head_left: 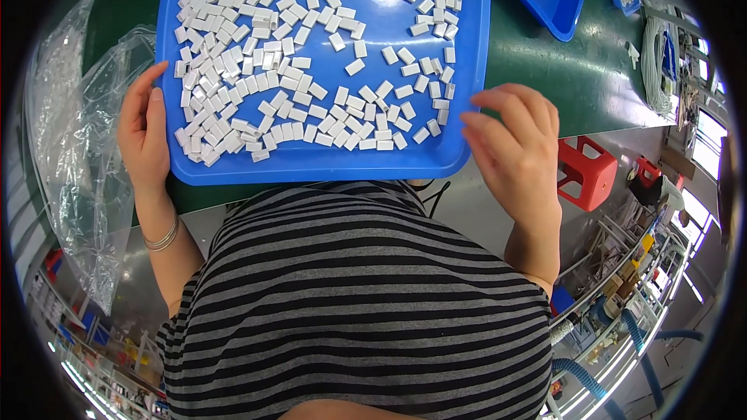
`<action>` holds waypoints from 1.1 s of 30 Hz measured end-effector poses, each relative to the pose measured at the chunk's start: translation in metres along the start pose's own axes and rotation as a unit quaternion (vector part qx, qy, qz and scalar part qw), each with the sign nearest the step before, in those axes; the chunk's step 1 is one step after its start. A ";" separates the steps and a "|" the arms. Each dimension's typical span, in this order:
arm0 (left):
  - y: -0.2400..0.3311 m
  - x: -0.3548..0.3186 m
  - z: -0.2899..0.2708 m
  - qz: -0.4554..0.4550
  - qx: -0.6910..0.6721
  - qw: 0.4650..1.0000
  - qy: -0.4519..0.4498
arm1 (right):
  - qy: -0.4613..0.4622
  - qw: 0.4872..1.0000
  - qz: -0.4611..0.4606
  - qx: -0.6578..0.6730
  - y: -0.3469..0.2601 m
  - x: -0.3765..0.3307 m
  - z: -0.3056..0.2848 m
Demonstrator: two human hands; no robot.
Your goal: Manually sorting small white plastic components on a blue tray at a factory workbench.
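A large blue tray (pixel 327 173) lies in front of me, with many small white rectangular plastic pieces (pixel 289 131) spread over it. They crowd thickly on its left side and thin out toward the middle and right. My left hand (pixel 145 128) rests beside the tray's left rim, its index finger and thumb apart and close against the rim. No piece shows in it. By the right rim, my right hand (pixel 515 144) hovers with bent fingers apart, fingertips near the tray's edge. I see nothing between them.
The tray sits on a green table (pixel 537 74). Clear plastic bags (pixel 89 155) drape over the table's left edge. A second blue tray (pixel 572 12) with a few white pieces stands at the far right, near a bundle of pale cord (pixel 656 66). A red stool (pixel 587 175) is on the floor.
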State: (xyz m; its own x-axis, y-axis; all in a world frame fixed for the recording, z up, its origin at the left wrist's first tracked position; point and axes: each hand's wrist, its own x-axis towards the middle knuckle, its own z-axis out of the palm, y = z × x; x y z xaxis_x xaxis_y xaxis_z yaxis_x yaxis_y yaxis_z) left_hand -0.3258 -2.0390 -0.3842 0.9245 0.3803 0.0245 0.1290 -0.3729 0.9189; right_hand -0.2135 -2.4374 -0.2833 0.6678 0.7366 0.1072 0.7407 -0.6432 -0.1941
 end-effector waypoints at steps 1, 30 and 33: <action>0.001 0.000 0.000 -0.003 -0.003 1.000 -0.001 | 0.000 1.000 -0.001 0.000 0.002 -0.001 0.000; 0.001 0.002 0.002 0.015 -0.008 1.000 0.000 | -0.039 0.986 -0.070 0.146 -0.018 0.027 0.040; 0.000 0.002 0.001 0.015 -0.005 1.000 0.000 | -0.093 0.974 -0.080 0.189 -0.025 0.027 0.043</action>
State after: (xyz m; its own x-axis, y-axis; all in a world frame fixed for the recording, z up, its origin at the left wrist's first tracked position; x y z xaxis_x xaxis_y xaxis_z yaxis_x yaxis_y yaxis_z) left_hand -0.3240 -2.0392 -0.3842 0.9279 0.3690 0.0528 0.0972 -0.3764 0.9213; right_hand -0.2172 -2.3929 -0.3180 0.4946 0.8691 -0.0049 0.7307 -0.4189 -0.5391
